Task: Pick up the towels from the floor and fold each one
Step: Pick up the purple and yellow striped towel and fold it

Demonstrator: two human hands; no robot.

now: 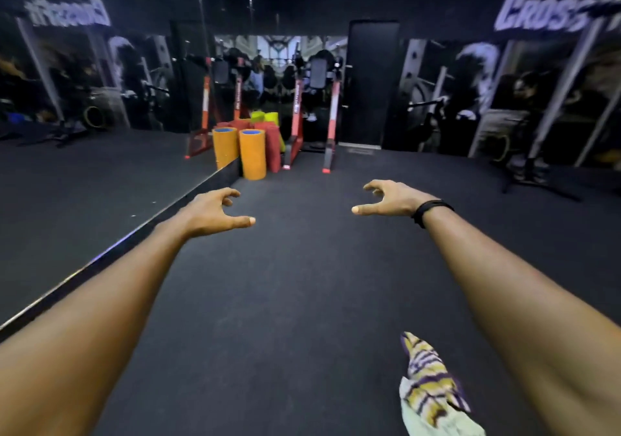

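Striped towel (433,392) lies beneath "CROSS" wall lettering (541,12).

The room is dim, with the dark floor (302,267) swallowing detail. The brightest patch is a lit opening far back at centre. Wall lettering (551,12) at upper right is smeared by blur, and wide-angle distortion bends the edges; mirror (84,116) reflections look soft.

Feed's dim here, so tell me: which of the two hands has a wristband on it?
The right hand: a black band circles its wrist. The left hand has a bare wrist. Neither holds anything.
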